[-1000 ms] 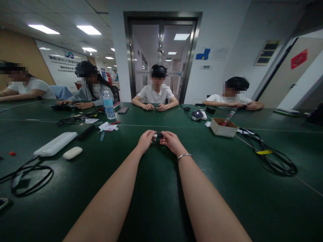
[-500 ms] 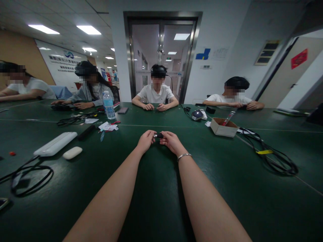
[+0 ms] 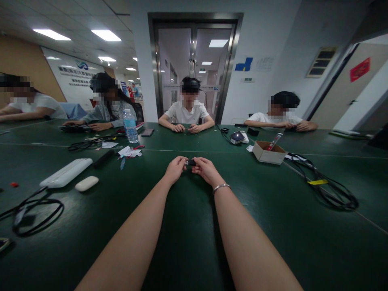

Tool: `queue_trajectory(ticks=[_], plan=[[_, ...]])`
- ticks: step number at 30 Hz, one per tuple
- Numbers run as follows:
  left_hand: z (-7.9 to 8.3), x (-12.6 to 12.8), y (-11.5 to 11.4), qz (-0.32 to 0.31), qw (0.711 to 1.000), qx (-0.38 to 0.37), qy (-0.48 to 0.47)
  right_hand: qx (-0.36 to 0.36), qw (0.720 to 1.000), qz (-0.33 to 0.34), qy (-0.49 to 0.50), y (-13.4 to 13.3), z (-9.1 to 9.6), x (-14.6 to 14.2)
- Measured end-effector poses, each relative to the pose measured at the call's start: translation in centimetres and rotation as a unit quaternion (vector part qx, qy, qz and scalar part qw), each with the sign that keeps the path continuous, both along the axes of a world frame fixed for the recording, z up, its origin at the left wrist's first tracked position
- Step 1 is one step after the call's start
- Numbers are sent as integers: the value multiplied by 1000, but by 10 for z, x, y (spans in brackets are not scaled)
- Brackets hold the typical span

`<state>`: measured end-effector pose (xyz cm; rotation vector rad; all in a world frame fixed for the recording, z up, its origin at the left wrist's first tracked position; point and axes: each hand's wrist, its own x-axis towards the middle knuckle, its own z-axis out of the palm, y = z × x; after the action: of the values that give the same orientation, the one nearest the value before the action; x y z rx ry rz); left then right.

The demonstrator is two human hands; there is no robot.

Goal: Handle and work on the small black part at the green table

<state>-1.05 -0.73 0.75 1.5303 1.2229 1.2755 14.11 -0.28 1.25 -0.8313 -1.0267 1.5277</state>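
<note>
A small black piece with a silvery end (image 3: 190, 163) is held between my two hands over the green table (image 3: 188, 226); its exact kind is too small to make out. My left hand (image 3: 176, 169) pinches the silvery left end with thumb and fingertips. On the other side, my right hand (image 3: 205, 169) is closed on the black right end, and its fingers partly cover it. A silver bangle (image 3: 222, 187) circles my right wrist. Both forearms reach forward from the near edge.
Left are a white power bank-like block (image 3: 66, 173), a white oval case (image 3: 87, 184), black cable (image 3: 39, 218) and a water bottle (image 3: 130, 126). Right, a small open box (image 3: 269, 155) stands by coiled cable (image 3: 330, 190). Several people sit across the table, one opposite me (image 3: 189, 111).
Almost nothing differs. Both hands keep the same hold on the small black piece, and the view has shifted very slightly.
</note>
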Motion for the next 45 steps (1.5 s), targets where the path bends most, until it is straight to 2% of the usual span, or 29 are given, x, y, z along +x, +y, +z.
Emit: queue_trajectory(ticks=[45], plan=[[-2, -1, 0, -3, 1000, 7, 3, -1, 1000, -2, 4, 0, 0, -1]])
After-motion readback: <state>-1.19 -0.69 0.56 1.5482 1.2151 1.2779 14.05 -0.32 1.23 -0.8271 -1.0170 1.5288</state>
